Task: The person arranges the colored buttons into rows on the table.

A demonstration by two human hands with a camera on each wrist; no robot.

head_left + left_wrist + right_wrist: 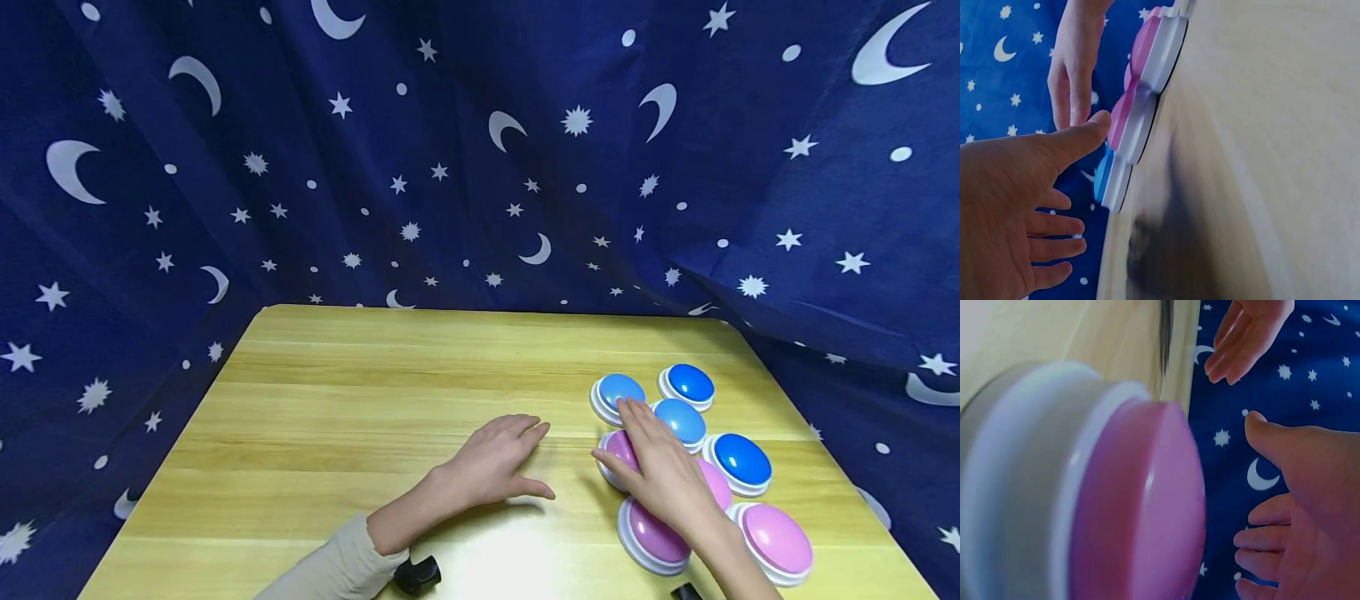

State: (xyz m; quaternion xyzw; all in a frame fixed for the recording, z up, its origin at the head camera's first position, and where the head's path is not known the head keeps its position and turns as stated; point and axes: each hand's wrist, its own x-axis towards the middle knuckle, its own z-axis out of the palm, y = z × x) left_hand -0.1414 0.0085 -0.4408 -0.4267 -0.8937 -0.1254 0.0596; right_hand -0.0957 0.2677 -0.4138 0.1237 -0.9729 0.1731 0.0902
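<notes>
Several dome buttons with white bases sit in a cluster at the right of the wooden table: blue ones at the back, such as a light blue one and a dark blue one, and pink ones in front. My right hand hovers flat over the pink buttons with straight fingers, its fingertips reaching the light blue button; the right wrist view shows the right hand apart from a pink dome. My left hand lies open, low over the table, left of the cluster, its thumb near a pink button.
A dark blue cloth printed with moons and stars hangs behind and round the table on all sides. Bare wood stretches over the table's left half and far side. A small black object lies at the front edge by the left sleeve.
</notes>
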